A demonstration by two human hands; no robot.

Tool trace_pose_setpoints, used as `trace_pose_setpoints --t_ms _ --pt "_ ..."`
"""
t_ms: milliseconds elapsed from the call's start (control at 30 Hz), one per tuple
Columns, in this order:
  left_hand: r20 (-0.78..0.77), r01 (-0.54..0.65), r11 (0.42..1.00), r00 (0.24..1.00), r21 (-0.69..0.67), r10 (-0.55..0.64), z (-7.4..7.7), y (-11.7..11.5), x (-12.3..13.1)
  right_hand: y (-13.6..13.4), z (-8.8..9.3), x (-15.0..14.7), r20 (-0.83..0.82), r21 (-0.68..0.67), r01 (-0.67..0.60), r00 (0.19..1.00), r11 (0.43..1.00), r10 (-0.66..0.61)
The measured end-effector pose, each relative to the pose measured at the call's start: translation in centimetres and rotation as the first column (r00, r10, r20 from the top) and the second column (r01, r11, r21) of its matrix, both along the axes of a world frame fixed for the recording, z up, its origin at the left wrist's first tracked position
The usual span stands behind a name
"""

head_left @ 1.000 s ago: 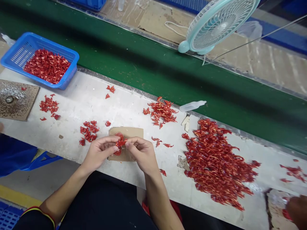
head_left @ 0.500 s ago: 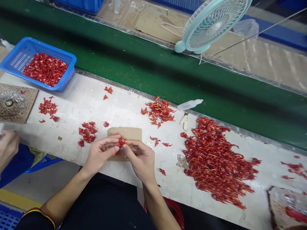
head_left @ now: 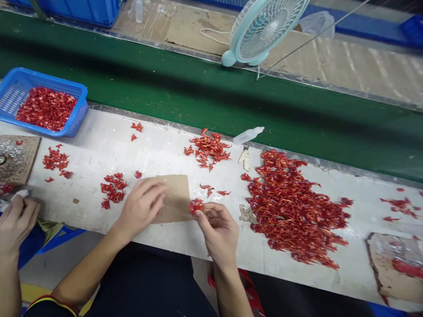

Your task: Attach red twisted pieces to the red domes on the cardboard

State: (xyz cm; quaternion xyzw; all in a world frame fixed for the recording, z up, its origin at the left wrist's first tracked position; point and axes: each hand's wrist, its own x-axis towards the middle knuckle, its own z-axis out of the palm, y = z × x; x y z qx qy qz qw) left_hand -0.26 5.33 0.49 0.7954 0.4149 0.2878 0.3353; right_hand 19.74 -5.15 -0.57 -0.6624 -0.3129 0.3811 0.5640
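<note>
My right hand (head_left: 220, 229) pinches a small glossy red plastic piece (head_left: 196, 205) between thumb and fingertips, just past the right edge of a brown cardboard sheet (head_left: 176, 198). My left hand (head_left: 140, 209) is over the left part of that cardboard, its fingers loosely bent and apart, somewhat blurred, with nothing visible in them. Left of it lies a small group of red pieces (head_left: 113, 190). Beyond the cardboard is a pile of spiky red pieces (head_left: 211, 148), and a few loose red pieces (head_left: 224, 193) lie nearer my right hand.
A large red heap (head_left: 297, 211) covers the table to the right. A blue basket (head_left: 77, 116) holds red parts at the left. A squeeze bottle (head_left: 248, 135) lies by the green strip (head_left: 165, 88). A fan (head_left: 264, 31) stands behind. Another person's hand (head_left: 20, 220) is at far left.
My hands have separated: the right has moved rightward with the red piece, while the left has let go of it and drawn back. The view has shifted slightly.
</note>
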Motion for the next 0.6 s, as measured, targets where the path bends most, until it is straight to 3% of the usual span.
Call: trace_pose_setpoints --t_ms 67,133,233,300,367,467,533,600 --pt "-0.221 -0.063 0.99 0.971 0.129 0.091 -0.2 2.0 -1.0 -1.6 -0.9 2.3 0.057 -0.034 0.125 0.991 0.992 -0.123" --pt "-0.39 -0.091 0.98 0.908 0.174 0.154 -0.5 3.9 -1.8 -3.4 -1.8 4.8 0.119 -0.059 0.253 0.962 0.966 -0.245" --pt "-0.557 -0.055 0.991 0.823 0.121 0.114 -1.1 5.8 -2.7 -5.9 -2.9 8.1 0.226 -0.084 0.434 0.885 0.897 -0.407" --pt "-0.586 -0.024 0.997 0.808 0.077 0.065 -1.3 6.4 -2.9 -7.4 -3.4 9.7 0.294 -0.085 0.536 0.819 0.84 -0.493" --pt "-0.537 -0.031 0.999 0.842 0.04 0.047 -1.1 6.5 -3.1 -8.8 -3.8 10.9 0.364 -0.072 0.609 0.753 0.79 -0.548" --pt "-0.339 -0.166 0.983 0.932 -0.085 0.128 -0.4 6.0 -3.3 -10.3 -4.6 12.0 0.48 -0.075 0.661 0.68 0.746 -0.554" --pt "-0.18 -0.254 0.937 0.96 -0.242 0.213 0.1 5.4 -3.2 -11.0 -5.3 12.2 0.554 -0.11 0.668 0.656 0.736 -0.513" --pt "-0.036 -0.249 0.891 0.966 -0.38 0.255 0.5 4.6 -2.9 -11.2 -5.9 12.3 0.625 -0.15 0.67 0.634 0.727 -0.456"
